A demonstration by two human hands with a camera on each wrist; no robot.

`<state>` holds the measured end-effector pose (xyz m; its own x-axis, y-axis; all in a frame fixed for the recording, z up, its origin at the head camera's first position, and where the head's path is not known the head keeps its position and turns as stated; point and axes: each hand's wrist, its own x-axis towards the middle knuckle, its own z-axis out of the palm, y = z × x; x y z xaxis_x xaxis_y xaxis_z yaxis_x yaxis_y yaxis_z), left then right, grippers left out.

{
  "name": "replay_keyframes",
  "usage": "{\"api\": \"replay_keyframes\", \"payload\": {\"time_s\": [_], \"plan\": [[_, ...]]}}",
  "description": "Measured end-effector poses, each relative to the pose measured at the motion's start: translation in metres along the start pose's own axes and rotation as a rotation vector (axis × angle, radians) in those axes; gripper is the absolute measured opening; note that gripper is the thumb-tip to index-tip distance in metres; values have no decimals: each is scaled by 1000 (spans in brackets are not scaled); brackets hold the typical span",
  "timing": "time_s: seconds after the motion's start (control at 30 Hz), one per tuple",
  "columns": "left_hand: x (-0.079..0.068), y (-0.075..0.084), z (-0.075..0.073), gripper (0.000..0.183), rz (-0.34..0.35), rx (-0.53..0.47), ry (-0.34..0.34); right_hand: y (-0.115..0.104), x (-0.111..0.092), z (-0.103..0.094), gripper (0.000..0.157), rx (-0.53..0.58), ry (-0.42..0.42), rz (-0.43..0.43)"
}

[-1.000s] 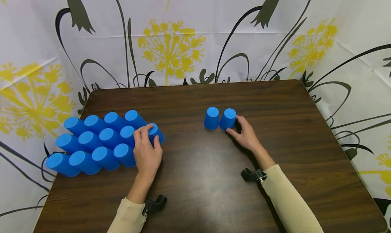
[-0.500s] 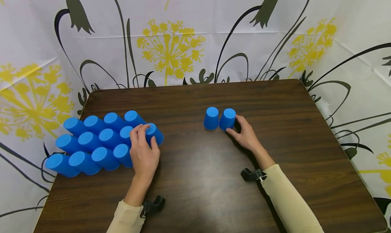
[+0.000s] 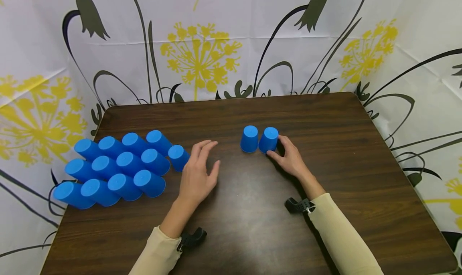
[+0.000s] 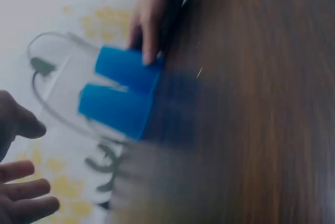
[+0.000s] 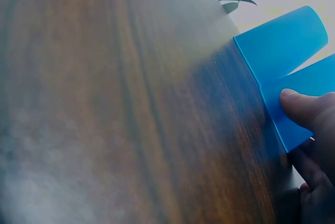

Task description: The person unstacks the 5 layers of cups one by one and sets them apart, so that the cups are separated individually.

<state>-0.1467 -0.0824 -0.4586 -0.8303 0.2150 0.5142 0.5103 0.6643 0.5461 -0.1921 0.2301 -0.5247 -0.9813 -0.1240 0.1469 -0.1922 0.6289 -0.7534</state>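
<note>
Two blue plastic cups stand upside down side by side right of the table's middle. My right hand [image 3: 290,158] grips the right cup [image 3: 268,140], thumb on its near side and fingers round its far side. The left cup [image 3: 249,139] of this pair stands close against it; in the right wrist view the two walls meet near the rims. My left hand [image 3: 197,176] is off the cups, fingers spread and lightly bent, with nothing in them. Just left of it stands a single blue cup [image 3: 178,158] at the end of a larger group.
Several more upturned blue cups [image 3: 124,185] stand in three slanting rows at the table's left. The brown wooden table [image 3: 252,227] has its far edge against a white flowered cloth [image 3: 249,18]. Each wrist wears a black band [image 3: 297,206].
My left hand has let go of the end cup and moved right, toward the pair. That cup now stands slightly further left. My right hand has stayed on its cup.
</note>
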Motion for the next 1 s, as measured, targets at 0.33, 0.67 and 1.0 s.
{"api": "replay_keyframes", "payload": {"time_s": [0.33, 0.67, 1.0], "plan": [[25, 11, 56, 69, -52, -106, -246, -1, 1, 0, 60, -2, -3, 5], [48, 8, 90, 58, -84, -143, -177, 0, 3, 0, 61, 1, 9, -4], [57, 3, 100, 31, 2, -183, -26, -1, 4, -2, 61, 2, 4, 4]]}}
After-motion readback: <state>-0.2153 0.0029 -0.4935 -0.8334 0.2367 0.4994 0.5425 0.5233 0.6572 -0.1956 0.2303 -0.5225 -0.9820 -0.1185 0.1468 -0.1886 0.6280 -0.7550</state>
